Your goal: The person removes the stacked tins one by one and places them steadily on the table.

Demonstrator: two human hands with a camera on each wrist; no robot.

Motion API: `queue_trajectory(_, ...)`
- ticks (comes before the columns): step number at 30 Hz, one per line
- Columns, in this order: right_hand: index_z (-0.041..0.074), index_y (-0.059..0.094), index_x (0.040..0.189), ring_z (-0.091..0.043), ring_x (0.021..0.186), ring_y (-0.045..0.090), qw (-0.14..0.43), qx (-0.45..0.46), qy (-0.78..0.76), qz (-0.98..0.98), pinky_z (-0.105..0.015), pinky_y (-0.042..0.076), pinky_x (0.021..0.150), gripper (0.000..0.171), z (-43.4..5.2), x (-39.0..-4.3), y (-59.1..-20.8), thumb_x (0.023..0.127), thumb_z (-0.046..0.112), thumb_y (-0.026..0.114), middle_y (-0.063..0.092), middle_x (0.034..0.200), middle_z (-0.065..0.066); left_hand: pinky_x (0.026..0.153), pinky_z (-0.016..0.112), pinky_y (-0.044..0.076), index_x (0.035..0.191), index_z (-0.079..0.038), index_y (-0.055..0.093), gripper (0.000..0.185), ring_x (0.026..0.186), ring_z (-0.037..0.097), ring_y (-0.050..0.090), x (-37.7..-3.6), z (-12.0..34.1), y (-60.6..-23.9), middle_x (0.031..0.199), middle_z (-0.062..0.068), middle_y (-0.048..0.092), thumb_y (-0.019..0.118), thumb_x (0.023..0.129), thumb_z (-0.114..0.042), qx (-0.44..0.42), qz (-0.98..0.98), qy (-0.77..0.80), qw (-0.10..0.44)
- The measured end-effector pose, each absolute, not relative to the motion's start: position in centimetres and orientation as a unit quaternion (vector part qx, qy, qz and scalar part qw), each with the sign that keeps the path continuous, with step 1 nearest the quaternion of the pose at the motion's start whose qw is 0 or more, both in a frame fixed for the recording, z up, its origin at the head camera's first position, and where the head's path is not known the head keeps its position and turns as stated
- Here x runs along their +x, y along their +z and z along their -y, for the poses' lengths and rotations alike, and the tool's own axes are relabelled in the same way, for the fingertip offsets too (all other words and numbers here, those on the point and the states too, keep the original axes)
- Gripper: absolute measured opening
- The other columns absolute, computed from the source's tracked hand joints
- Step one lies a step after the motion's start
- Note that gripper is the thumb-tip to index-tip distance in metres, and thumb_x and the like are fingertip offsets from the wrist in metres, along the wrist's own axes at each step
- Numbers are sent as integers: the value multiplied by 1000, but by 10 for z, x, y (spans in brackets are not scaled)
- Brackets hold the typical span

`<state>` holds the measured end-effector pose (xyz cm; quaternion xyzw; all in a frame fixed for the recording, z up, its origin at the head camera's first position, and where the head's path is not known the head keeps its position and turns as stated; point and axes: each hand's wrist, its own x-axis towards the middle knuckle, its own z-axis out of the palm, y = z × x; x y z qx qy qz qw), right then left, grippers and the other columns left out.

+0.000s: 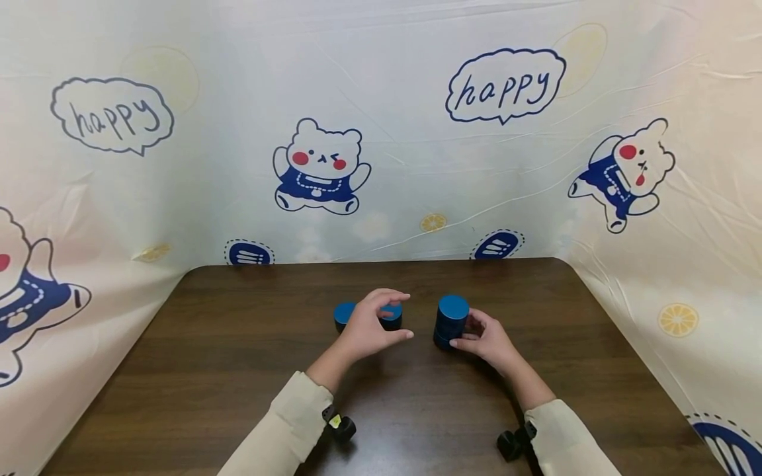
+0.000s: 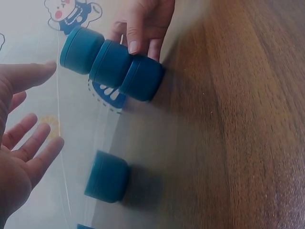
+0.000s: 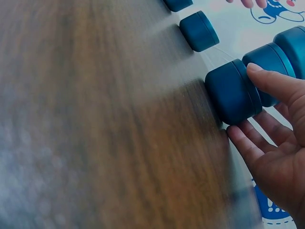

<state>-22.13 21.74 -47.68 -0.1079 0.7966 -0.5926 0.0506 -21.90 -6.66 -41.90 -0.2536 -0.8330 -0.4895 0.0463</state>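
Three round blue lidded jars stand in an upright stack, made up of a top jar (image 2: 81, 50), a middle jar (image 2: 110, 63) and a bottom jar (image 2: 142, 78). My right hand (image 1: 491, 337) holds the stack low on its right side. In the right wrist view its thumb lies near the seam above the bottom jar, with fingers round the far side. Left of the stack my left hand (image 1: 366, 327) hovers, fingers and thumb spread apart and holding nothing. Behind it, partly hidden in the head view, are two single jars, a left one (image 1: 344, 313) and a right one (image 1: 392, 322).
A dark brown wooden table (image 1: 208, 370) carries all the jars. Behind and beside it hangs a pale printed cloth (image 1: 405, 99) with cartoon bears. Both wrists wear small black cameras, the left camera (image 1: 343, 428) and the right camera (image 1: 510, 445).
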Motion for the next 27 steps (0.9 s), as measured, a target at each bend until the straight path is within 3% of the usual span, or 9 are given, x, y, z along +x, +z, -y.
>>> queue_trajectory(11, 0, 51, 134, -35, 115, 57, 43, -109, -585, -803, -43, 52, 94, 61, -216, -221, -475, 81, 9, 80, 59, 125, -20, 89, 37, 54, 126, -15, 64, 57, 112, 17, 57, -221, 59, -417, 128, 1, 56, 87, 74, -17, -276, 828, -485, 54)
queue_trajectory(27, 0, 50, 135, -36, 115, 56, 54, -100, -581, -806, -43, 51, 95, 61, -217, -221, -476, 82, 7, 79, 58, 126, -22, 87, 45, 55, 124, -12, 64, 54, 106, 22, 57, -224, 45, -419, 122, 4, 57, 86, 75, -19, -264, 811, -519, 55)
